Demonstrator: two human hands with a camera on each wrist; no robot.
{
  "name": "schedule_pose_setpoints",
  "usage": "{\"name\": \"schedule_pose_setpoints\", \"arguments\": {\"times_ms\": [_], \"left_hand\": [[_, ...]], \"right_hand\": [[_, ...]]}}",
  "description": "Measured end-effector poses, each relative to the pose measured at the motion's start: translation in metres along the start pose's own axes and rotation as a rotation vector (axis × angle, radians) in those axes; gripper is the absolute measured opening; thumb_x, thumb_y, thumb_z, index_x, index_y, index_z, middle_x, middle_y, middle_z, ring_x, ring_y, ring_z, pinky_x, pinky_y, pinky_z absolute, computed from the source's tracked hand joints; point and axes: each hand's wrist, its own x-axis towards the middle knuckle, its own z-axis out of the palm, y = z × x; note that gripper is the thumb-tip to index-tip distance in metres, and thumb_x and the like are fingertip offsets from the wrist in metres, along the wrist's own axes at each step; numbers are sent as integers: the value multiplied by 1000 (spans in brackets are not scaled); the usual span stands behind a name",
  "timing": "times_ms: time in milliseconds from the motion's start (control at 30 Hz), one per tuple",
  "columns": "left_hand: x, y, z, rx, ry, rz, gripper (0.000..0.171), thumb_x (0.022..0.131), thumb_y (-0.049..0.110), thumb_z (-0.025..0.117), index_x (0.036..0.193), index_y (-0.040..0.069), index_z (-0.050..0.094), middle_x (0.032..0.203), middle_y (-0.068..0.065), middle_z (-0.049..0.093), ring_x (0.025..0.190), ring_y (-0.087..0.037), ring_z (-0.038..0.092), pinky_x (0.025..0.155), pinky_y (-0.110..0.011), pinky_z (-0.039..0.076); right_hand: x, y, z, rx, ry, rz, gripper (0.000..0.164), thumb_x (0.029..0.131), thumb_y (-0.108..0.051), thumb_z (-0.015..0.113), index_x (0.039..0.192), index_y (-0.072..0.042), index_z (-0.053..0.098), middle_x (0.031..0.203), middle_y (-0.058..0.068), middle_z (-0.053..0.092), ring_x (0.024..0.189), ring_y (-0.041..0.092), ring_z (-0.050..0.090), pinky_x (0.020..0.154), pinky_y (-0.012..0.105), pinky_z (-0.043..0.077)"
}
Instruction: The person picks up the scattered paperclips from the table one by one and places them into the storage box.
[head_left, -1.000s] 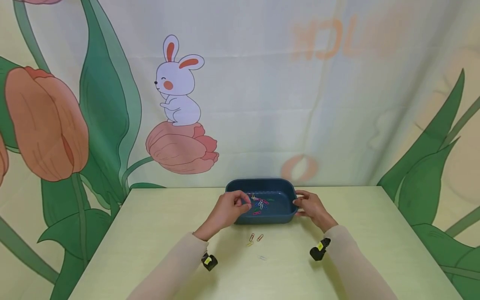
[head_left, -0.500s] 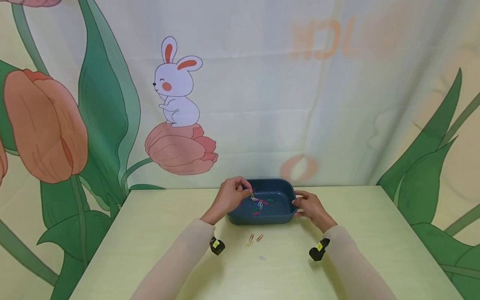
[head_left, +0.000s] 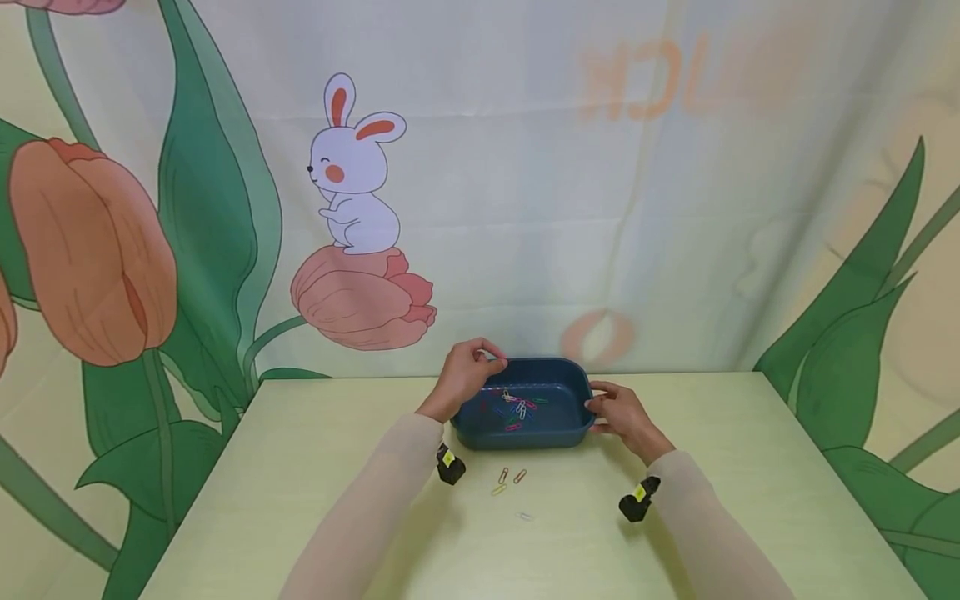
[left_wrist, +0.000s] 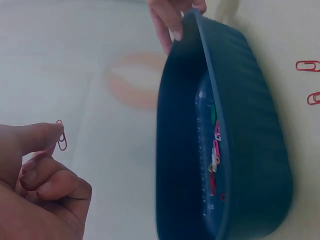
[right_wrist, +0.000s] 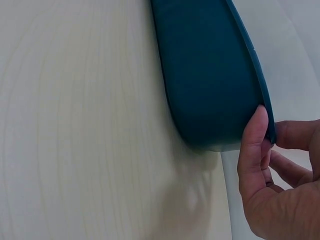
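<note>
A dark blue rectangular bin point(head_left: 558, 437) sits near the back of the table, with several coloured paper clips point(head_left: 517, 407) lying in it. Over its left back corner, my left hand point(head_left: 465, 375) pinches a reddish paper clip point(left_wrist: 61, 136) between thumb and forefinger; in the left wrist view the clip hangs free beside the bin. My right hand point(head_left: 622, 417) grips the bin's right end. In the right wrist view the thumb lies outside the rim point(right_wrist: 260, 75) and the other fingers are partly hidden.
On the table point(head_left: 300, 500) in front of the bin lie two red paper clips point(head_left: 512, 476), a yellow paper clip point(head_left: 499, 490) and a pale paper clip point(head_left: 525, 517). A printed cloth point(head_left: 525, 208) hangs behind the table's back edge.
My left hand has risen from inside the bin towards its left back corner, moving away from me. My right hand has stayed at the bin's right end.
</note>
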Motion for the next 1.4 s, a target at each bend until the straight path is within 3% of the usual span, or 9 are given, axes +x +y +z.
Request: {"name": "schedule_pose_setpoints", "arguments": {"times_ms": [300, 533, 733, 900, 1033, 1133, 1267, 1333, 1400], "left_hand": [[17, -11, 10, -49, 28, -89, 11, 93, 20, 67, 99, 12, 71, 70, -1, 53, 65, -20, 44, 58, -31, 35], [28, -14, 19, -45, 39, -113, 11, 93, 21, 67, 99, 12, 70, 71, -3, 55, 63, -19, 44, 58, -31, 37], [31, -23, 25, -10, 50, -167, 16, 94, 23, 65, 104, 13, 72, 93, -6, 66, 77, -20, 54, 69, -34, 44], [34, -26, 27, -19, 64, -151, 30, 96, 27, 63, 121, 12, 68, 108, -10, 66, 88, -23, 58, 76, -37, 48], [30, -25, 24, -33, 54, -136, 32, 96, 30, 63, 123, 15, 67, 115, -11, 65, 97, -27, 59, 81, -40, 50], [24, -22, 22, -40, 44, -113, 28, 95, 30, 63, 120, 18, 69, 106, -10, 66, 95, -27, 60, 79, -38, 49], [13, -16, 21, -39, 27, -56, 25, 95, 28, 65, 117, 19, 70, 72, -2, 54, 63, -21, 48, 58, -32, 40], [7, -14, 21, -21, 25, -26, 24, 94, 27, 65, 117, 19, 70, 64, 1, 46, 53, -18, 38, 52, -30, 34], [0, -13, 21, 5, 23, -8, 25, 94, 27, 66, 117, 19, 70, 62, 3, 44, 49, -15, 36, 49, -29, 32]], "right_hand": [[1, 0, 0, 3, 0, 6, 51, 96, -8, 56, 146, -7, 44, 113, 12, 59, 99, 27, 65, 77, 39, 60], [1, -1, -1, 4, 14, 2, 50, 96, -8, 57, 145, -8, 46, 113, 12, 60, 99, 28, 65, 72, 34, 60], [-1, 0, 1, 13, 0, 10, 51, 97, -9, 56, 146, -8, 44, 115, 13, 58, 102, 31, 64, 78, 38, 60], [-3, -3, -1, 14, 11, 3, 51, 97, -9, 56, 146, -8, 43, 117, 13, 58, 104, 33, 64, 80, 40, 60], [-5, -4, 0, 14, 8, 4, 51, 96, -9, 56, 146, -8, 44, 114, 12, 58, 103, 32, 64, 78, 39, 60], [-5, -5, 0, 15, 7, 5, 51, 96, -8, 56, 146, -9, 45, 111, 11, 58, 101, 30, 64, 73, 35, 60], [-5, -7, -1, 15, 1, 2, 51, 97, -8, 55, 146, -8, 43, 113, 12, 58, 103, 31, 64, 67, 29, 59], [-5, -6, -1, 15, 0, 2, 51, 97, -8, 54, 147, -8, 43, 115, 12, 58, 105, 33, 64, 66, 28, 59], [-5, -4, 0, 12, -5, 7, 52, 97, -9, 55, 147, -8, 43, 116, 13, 58, 106, 33, 64, 66, 27, 59]]}}
